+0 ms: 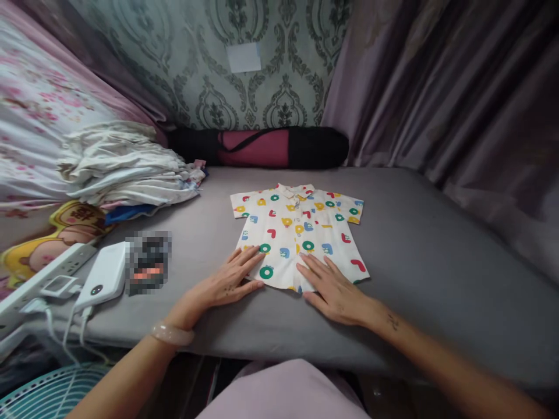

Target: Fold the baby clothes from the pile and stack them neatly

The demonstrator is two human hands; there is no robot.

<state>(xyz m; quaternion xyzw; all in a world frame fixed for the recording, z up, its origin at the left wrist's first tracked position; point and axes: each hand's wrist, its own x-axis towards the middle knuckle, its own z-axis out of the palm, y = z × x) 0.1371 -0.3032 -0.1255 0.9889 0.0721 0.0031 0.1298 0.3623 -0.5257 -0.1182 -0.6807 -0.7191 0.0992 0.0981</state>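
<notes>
A small white short-sleeved shirt point(288, 233) with a collar lies spread out, front side up, on the grey sheet. Red, green, blue and yellow letter-like shapes are printed all over it. My left hand point(233, 276) rests flat with fingers stretched out on the shirt's lower left edge. Over the lower middle of the hem lies my right hand point(332, 288), palm down and fingers apart. Neither hand grips the cloth. A pale bangle point(172, 334) circles my left wrist.
Folded clothes point(126, 166) are piled at the left, near a yellow cartoon cushion point(56, 238). A white power bank point(102, 273) with cables and a power strip point(48, 282) lie closer. Behind the shirt is a black and maroon roll-shaped bag point(257, 147). A fan point(43, 393) stands below.
</notes>
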